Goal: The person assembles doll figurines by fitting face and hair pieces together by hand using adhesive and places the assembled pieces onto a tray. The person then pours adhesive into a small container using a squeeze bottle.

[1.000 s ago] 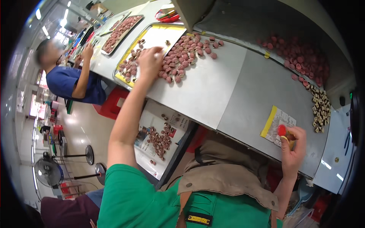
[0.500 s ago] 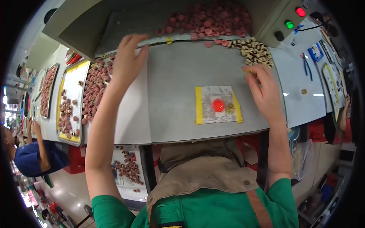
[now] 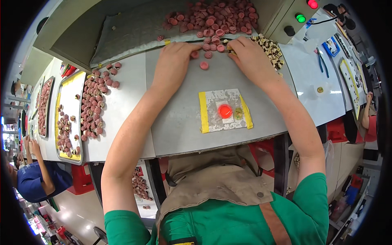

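Observation:
At the back of the grey work surface (image 3: 175, 126), my left hand (image 3: 173, 61) curls its fingers round a small pink cup-shaped piece (image 3: 194, 54). My right hand (image 3: 250, 59) faces it, thumb and fingertips pinched on a small yellowish piece (image 3: 231, 52), mostly covered. Between the hands lie several loose pink pieces (image 3: 204, 65), some rim up. A heap of pink ridged pieces (image 3: 220, 18) fills the back of the grey bay. Beside my right hand is a pile of cream-and-dark pieces (image 3: 271, 51).
Nearer me, a yellow-edged mat (image 3: 212, 122) bears a round red-orange pad (image 3: 224, 111). Joined pink pieces (image 3: 94, 106) lie at left beside a yellow-lined tray (image 3: 81, 139). Blue-handled pliers (image 3: 322, 63) and a control box with red and green lights (image 3: 286, 20) are at right.
My left hand has moved right and down to the pink pieces. My right hand has gone left and up from beside the cream-and-dark pile. Several pink pieces now lie forward between them.

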